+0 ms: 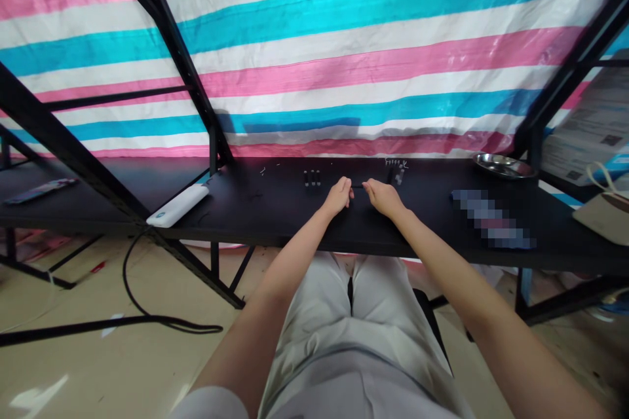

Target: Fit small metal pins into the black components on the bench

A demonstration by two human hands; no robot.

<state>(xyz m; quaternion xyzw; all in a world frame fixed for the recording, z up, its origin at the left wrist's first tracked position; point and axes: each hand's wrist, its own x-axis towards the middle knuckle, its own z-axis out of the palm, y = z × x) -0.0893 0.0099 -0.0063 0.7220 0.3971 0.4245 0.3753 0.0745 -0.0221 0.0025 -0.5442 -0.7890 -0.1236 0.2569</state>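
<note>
Above the front half of the black table [255, 209], my left hand [339, 196] and my right hand [384, 198] face each other a short gap apart. Both are closed, pinching the two ends of a thin dark strip [358, 186] stretched between them; its exact kind is too small to make out. Just beyond my left hand stand three small dark cylinders [312, 177] with pale ends, side by side. Behind my right hand lie similar small pieces [399, 175] and a row of tiny white bits [394, 162].
A shiny metal dish [504, 166] sits at the back right, with a pixelated flat item [491, 219] nearer. A white oblong device [179, 205] lies left by the black metal frame [184, 65]. Loose white scraps [263, 171] dot the tabletop. A beige bag [604, 215] stands far right.
</note>
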